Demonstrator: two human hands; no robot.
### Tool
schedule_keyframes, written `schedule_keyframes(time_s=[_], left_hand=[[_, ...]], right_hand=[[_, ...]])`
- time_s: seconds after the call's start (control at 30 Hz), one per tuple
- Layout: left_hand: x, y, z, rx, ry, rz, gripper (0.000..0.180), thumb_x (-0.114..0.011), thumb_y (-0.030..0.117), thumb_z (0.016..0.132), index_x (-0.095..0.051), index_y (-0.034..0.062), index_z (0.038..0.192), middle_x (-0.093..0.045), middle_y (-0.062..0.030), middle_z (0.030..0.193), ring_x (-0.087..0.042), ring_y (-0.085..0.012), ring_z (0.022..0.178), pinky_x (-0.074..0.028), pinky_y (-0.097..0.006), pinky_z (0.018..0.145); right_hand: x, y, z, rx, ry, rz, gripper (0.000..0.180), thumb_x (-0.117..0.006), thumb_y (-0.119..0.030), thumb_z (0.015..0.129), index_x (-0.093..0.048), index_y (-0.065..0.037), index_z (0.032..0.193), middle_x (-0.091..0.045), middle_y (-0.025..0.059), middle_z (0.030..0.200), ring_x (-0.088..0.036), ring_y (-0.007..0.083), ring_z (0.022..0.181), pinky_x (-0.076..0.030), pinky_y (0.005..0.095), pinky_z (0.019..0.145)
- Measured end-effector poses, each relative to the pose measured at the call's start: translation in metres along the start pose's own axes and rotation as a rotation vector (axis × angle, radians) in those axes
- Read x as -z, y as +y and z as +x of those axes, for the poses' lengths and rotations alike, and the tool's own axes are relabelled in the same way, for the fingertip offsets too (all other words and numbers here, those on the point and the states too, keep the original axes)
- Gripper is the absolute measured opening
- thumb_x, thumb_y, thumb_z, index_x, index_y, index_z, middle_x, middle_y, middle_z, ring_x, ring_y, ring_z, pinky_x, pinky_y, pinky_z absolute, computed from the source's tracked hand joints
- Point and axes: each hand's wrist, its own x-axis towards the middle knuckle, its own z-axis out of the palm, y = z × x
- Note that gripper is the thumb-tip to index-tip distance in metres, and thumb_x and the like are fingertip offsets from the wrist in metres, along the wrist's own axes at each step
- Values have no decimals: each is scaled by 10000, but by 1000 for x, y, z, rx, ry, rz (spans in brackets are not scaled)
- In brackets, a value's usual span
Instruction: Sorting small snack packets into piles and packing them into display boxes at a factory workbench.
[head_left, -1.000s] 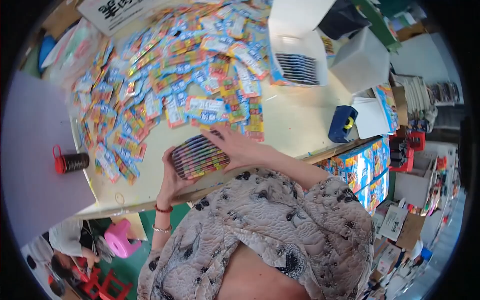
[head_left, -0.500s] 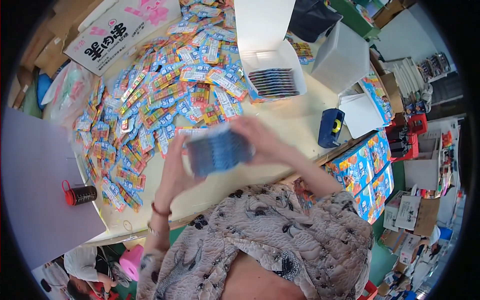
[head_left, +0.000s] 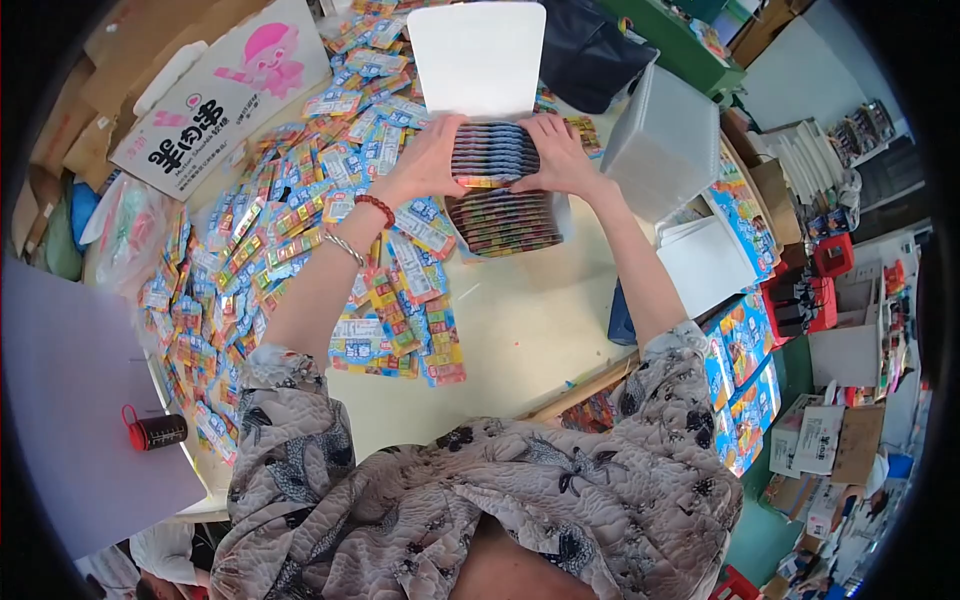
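A white display box [head_left: 478, 62] stands on the table with its lid raised at the back. A row of flat candy packets [head_left: 505, 222] fills its near part. Behind that row, a second stack of packets [head_left: 494, 150] is gripped at its two ends, by my left hand [head_left: 428, 160] on one side and my right hand [head_left: 560, 158] on the other. The thumbs of both hands lie along the stack's near face. This stack is at the box opening; how deep it sits inside cannot be made out. Loose packets [head_left: 290, 240] lie heaped left of the box.
A printed white carton [head_left: 225, 95] stands at the back left, near a plastic bag [head_left: 132, 225]. To the right are a clear plastic bin [head_left: 662, 140], white cards [head_left: 705, 255] and a blue tape dispenser [head_left: 621, 315], partly behind my right forearm. A dark bottle [head_left: 157, 432] is at far left.
Both hands have carried the packet stack from in front of the box forward to its opening. Several loose packets on the left have shifted nearer to me. The view has also moved.
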Motion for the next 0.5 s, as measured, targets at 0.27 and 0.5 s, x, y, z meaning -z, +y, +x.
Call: schedule_keyframes(time_s=[0.27,0.5], left_hand=[[-38,-13,16,-21,-171,207,978,-801,274,544,-294,5,1336,-422,-206,1279,-378,-367,1255,-269,-419,1092],[-21,16,28,136,-588,603,1070,-739,326,621,-153,13,1460,-317,-155,1433,-260,-317,1370,-73,-605,1114]], right_hand=[[-28,-23,-15,-50,130,-441,709,-542,-543,851,-365,-150,1413,-387,110,1394,-292,408,1317,-237,594,1035],[-61,-2,-18,-82,154,-496,547,-390,-506,944,-352,-251,1426,-281,40,1501,-202,437,1360,-136,697,1029]])
